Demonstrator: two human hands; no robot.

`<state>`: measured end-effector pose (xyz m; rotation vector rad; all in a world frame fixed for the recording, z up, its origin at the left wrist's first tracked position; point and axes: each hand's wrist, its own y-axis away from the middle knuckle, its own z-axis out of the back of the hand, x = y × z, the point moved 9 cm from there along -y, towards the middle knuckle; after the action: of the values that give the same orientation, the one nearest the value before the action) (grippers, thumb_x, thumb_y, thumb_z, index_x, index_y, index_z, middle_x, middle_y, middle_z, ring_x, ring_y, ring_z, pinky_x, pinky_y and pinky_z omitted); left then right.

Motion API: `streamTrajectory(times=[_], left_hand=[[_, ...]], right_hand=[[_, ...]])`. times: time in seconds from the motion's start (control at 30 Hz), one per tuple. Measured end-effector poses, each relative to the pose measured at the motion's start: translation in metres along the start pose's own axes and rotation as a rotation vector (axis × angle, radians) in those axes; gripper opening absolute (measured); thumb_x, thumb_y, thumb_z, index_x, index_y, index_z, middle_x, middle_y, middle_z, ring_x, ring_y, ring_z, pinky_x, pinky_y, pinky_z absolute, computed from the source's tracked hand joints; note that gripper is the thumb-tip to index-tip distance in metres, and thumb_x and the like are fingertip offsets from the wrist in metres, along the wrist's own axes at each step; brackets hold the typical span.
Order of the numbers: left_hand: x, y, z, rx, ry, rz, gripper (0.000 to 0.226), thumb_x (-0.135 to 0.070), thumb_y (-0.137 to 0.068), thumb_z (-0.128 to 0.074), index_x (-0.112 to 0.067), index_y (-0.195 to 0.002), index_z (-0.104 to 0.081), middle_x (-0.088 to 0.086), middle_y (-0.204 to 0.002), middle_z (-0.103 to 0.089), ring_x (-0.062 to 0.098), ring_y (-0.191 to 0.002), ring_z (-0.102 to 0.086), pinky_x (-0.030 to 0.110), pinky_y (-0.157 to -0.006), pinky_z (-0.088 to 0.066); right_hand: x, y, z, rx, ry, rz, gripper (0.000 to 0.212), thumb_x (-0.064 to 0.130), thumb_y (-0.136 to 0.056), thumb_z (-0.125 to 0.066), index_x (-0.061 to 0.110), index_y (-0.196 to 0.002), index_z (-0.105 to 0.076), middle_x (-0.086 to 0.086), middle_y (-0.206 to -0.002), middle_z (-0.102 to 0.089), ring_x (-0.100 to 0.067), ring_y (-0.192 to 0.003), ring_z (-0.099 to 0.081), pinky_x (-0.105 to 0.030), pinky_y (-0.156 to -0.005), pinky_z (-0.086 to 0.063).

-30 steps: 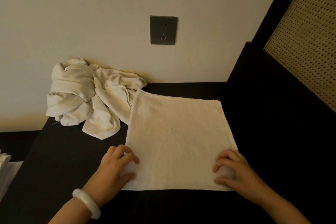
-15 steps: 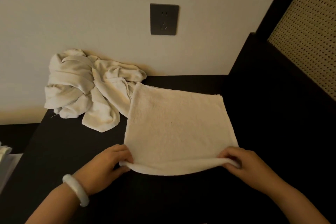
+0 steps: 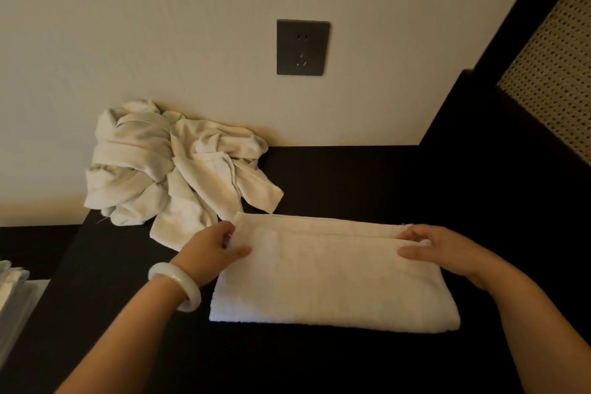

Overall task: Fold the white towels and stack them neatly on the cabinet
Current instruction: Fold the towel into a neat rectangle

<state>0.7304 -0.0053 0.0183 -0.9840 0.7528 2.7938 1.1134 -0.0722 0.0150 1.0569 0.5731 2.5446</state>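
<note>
A white towel (image 3: 332,278) lies folded in half on the dark cabinet top (image 3: 351,176), as a wide rectangle with its doubled edges at the far side. My left hand (image 3: 214,249), with a pale bangle on the wrist, pinches the far left corner of the top layer. My right hand (image 3: 438,249) pinches the far right corner, thumb on top. A heap of crumpled white towels (image 3: 166,169) sits against the wall at the back left, touching the folded towel's far left corner.
A dark wall socket (image 3: 303,47) is above the cabinet. A dark panel with a woven cane screen (image 3: 556,73) rises on the right. White fabric (image 3: 9,285) shows at the lower left, below the cabinet's left edge.
Both hands took hold of the towel's near edge, lifted it and carried it away from me onto the far edge, so the flat square is now folded in half.
</note>
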Motion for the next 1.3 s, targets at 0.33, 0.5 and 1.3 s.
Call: streamTrajectory(times=[0.33, 0.5, 1.3], left_hand=[[0.001, -0.018, 0.023, -0.349, 0.069, -0.06, 0.018, -0.032, -0.101, -0.048, -0.022, -0.092, -0.059, -0.003, -0.081, -0.063, 0.011, -0.075, -0.059, 0.021, -0.066, -0.043], [-0.003, -0.031, 0.003, -0.367, -0.027, -0.031, 0.014, -0.029, -0.103, -0.043, -0.019, -0.098, -0.05, -0.005, -0.076, -0.059, 0.008, -0.068, -0.055, 0.024, -0.063, -0.036], [-0.089, 0.001, -0.087, -0.132, -0.697, -0.462, 0.063, -0.052, -0.097, -0.014, -0.026, -0.152, -0.032, 0.004, -0.162, -0.016, 0.026, -0.151, -0.015, 0.051, -0.122, 0.003]], right_hand=[[0.001, -0.002, 0.033, -0.375, -0.224, 0.079, 0.012, 0.026, -0.093, -0.063, 0.035, -0.087, -0.067, 0.011, -0.087, -0.067, -0.01, -0.077, -0.063, -0.029, -0.059, -0.047], [-0.008, -0.014, 0.012, -0.579, -0.04, -0.036, 0.02, 0.026, -0.099, -0.057, 0.025, -0.079, -0.056, 0.002, -0.078, -0.059, -0.017, -0.071, -0.055, -0.029, -0.06, -0.041], [0.127, 0.015, -0.084, -0.469, 0.563, 0.408, 0.051, 0.036, -0.1, -0.036, 0.016, -0.145, -0.046, -0.009, -0.152, -0.044, -0.027, -0.144, -0.035, -0.045, -0.119, -0.025]])
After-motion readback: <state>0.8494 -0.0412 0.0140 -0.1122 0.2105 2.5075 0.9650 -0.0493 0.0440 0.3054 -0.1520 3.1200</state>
